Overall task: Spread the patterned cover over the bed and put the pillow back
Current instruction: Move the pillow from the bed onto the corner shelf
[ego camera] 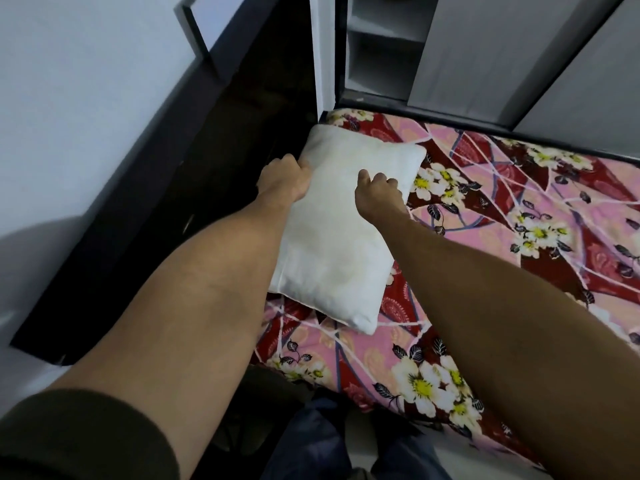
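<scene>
A white pillow (334,233) lies at the head end of the bed, on the patterned cover (519,216), which is pink and dark red with white flowers and lies spread flat over the mattress. My left hand (285,178) grips the pillow's left edge near its far corner, fingers curled round the rim. My right hand (377,192) rests on top of the pillow near its right edge, fingers curled and pinching the fabric. Both forearms reach forward over the bed's near corner.
A dark headboard (166,188) runs along the bed's left side against a pale wall (69,116). Beyond the bed's far edge stand a white open shelf unit (377,57) and grey cupboard doors (502,53). My legs and the floor show at the bottom.
</scene>
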Tool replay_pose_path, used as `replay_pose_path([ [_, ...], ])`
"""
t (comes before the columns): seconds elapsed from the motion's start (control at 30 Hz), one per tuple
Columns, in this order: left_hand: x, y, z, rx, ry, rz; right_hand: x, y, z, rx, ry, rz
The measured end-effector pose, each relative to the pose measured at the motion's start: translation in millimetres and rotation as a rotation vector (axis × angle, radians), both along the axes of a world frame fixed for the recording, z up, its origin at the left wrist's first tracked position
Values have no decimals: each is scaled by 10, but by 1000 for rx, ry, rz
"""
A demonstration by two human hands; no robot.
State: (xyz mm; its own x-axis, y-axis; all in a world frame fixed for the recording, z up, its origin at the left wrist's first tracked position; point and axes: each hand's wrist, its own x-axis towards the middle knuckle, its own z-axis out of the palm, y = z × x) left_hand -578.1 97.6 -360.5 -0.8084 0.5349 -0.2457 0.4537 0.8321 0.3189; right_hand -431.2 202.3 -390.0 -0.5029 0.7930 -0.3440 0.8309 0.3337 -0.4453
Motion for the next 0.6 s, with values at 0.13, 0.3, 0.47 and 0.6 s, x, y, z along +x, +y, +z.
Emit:
replay_pose_path([
  [0.13, -157, 0, -436, -43, -19, 3, -61, -8, -384, -41, -52, -30],
  [0.3, -232, 32, -920, -108, -56, 4, 8, -33, -577, -57, -76, -47],
  [0.47, -344, 134, -1279, -155, -101, 33, -76, 42, -1101, -86, -108, -110],
  [0.6, -458, 241, -1480, -146, -100, 74, -117, 190, -1337, -115, -144, -224],
])
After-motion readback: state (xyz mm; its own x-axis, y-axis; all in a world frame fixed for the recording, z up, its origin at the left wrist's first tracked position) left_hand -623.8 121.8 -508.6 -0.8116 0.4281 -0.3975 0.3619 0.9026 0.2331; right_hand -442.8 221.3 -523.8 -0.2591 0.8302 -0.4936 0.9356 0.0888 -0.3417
